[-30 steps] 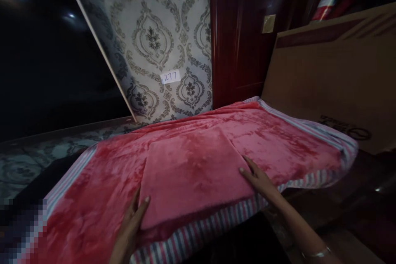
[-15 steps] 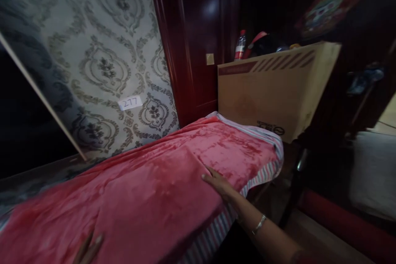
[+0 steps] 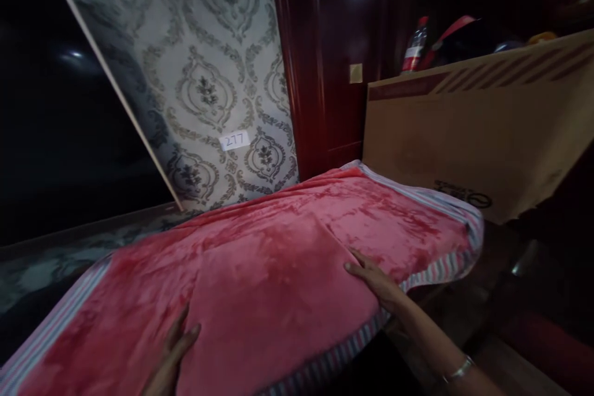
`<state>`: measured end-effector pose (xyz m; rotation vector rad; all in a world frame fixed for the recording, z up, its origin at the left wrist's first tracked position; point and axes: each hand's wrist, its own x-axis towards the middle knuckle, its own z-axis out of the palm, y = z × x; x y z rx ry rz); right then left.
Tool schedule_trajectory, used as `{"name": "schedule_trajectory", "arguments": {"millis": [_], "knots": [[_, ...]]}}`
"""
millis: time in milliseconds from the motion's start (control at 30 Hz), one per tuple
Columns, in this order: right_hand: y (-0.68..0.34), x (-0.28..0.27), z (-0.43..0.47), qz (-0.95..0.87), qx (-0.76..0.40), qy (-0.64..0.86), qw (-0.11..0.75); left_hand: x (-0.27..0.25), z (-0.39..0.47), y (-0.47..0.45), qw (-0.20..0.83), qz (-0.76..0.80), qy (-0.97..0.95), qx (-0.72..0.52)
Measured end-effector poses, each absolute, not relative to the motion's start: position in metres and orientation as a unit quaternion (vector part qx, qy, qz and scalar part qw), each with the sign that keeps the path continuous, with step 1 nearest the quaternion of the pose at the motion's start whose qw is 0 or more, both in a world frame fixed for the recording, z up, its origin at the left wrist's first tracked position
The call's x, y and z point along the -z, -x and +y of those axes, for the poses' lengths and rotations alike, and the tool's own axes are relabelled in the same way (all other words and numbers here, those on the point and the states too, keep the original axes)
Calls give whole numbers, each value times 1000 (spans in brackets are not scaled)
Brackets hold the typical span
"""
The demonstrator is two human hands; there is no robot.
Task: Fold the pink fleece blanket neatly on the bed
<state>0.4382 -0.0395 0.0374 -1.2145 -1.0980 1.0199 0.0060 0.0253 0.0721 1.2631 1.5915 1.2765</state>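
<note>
A pink plush cloth (image 3: 408, 223) lies spread over a striped cloth (image 3: 341, 356), whose striped border shows along the edges. On top, near the middle, sits a smooth folded pink panel (image 3: 273, 303). My left hand (image 3: 174, 346) rests at the panel's left edge, with thumb and finger apart. At its right edge lies my right hand (image 3: 378, 281), fingers stretched out and thumb on the panel; a silver bracelet (image 3: 459, 371) circles that wrist. Some fingertips of both hands are hidden.
A large cardboard box (image 3: 464, 130) stands beyond the cloth's right end, with a red-capped bottle (image 3: 414, 46) behind its rim. The patterned wall (image 3: 208, 93) bears a "277" label (image 3: 234, 140). A dark screen-like panel (image 3: 69, 117) is at left, a dark red door (image 3: 338, 25) behind.
The view has swung left, so everything sits further right. My left hand shows more fully now, beside the folded panel's edge. My right hand keeps its place on the panel's right edge.
</note>
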Motion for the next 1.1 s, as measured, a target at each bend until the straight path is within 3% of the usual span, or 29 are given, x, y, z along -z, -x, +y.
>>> {"name": "schedule_trajectory", "arguments": {"millis": [167, 333, 500, 667, 767, 933, 1100], "knots": [[-458, -11, -39, -464, -404, 581, 533, -72, 5, -18, 476, 640, -392, -459], [-469, -14, -31, -494, -211, 656, 531, -70, -10, -17, 511, 628, -280, -516], [-406, -37, -49, -635, -24, 594, 494, -72, -21, -21, 524, 618, -292, -508], [-311, -56, -69, -836, -115, 465, 269, -80, -20, -31, 525, 604, -281, -530], [-270, -58, -68, -859, -147, 448, 199, -89, -20, -42, 533, 566, -273, -567], [-236, -52, -53, -825, -136, 494, 236, -100, -20, -60, 544, 509, -240, -623], [-251, -69, -30, -779, -206, 484, 340, -71, -3, -59, 535, 425, -182, -707]]}}
